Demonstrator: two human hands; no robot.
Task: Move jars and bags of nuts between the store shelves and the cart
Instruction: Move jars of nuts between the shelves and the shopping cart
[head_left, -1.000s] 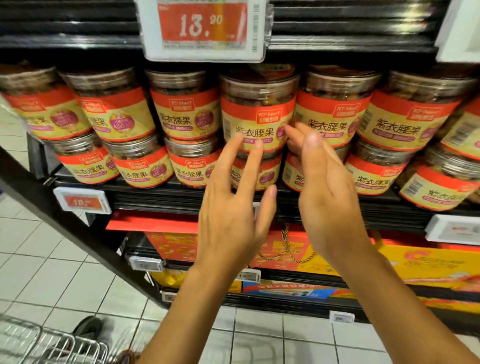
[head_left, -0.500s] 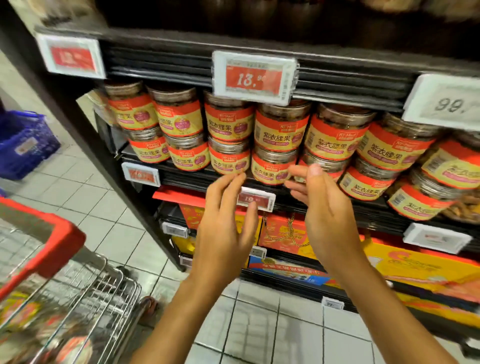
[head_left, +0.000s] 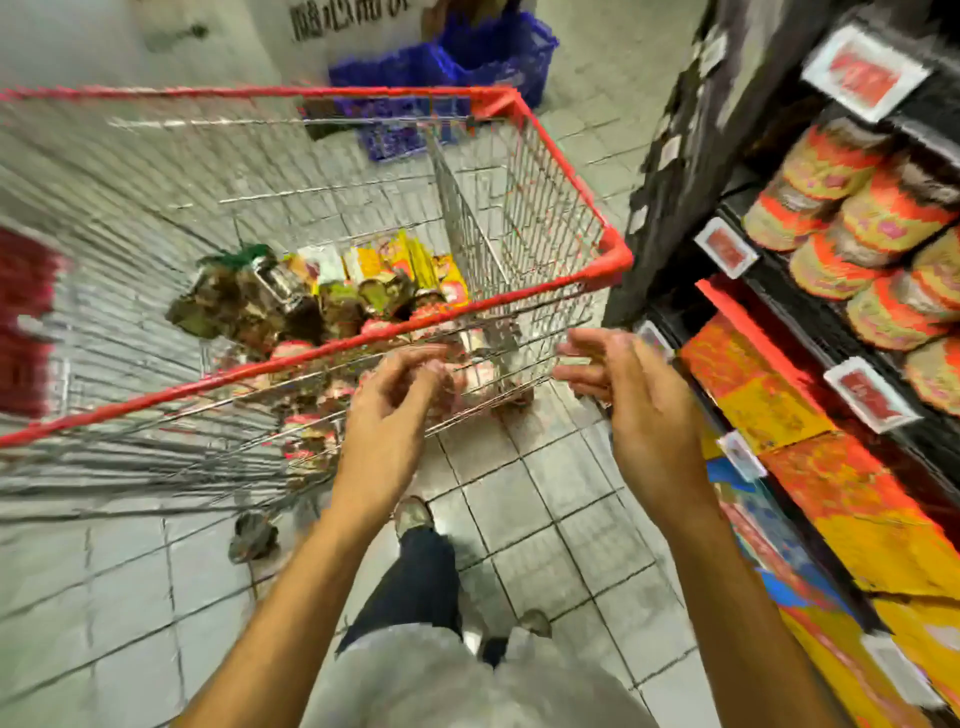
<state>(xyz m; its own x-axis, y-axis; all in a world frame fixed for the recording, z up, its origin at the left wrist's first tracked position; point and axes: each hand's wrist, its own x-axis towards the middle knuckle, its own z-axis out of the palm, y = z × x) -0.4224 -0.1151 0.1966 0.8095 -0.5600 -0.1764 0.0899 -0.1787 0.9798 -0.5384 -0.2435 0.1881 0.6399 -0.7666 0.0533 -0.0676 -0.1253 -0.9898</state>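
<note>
Both hands, left (head_left: 395, 415) and right (head_left: 631, 400), hang empty, fingers loosely curled, apart. Ahead lies the cart (head_left: 332, 348) with jars (head_left: 317, 441); reach over its rim, then grip one squarely.

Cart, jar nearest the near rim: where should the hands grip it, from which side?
Judgement only, the frame is blurred. Reach over the cart red rim from above and take the jar round its sides. It lies among others behind the wire wall. Left hand and right hand look empty.
</note>
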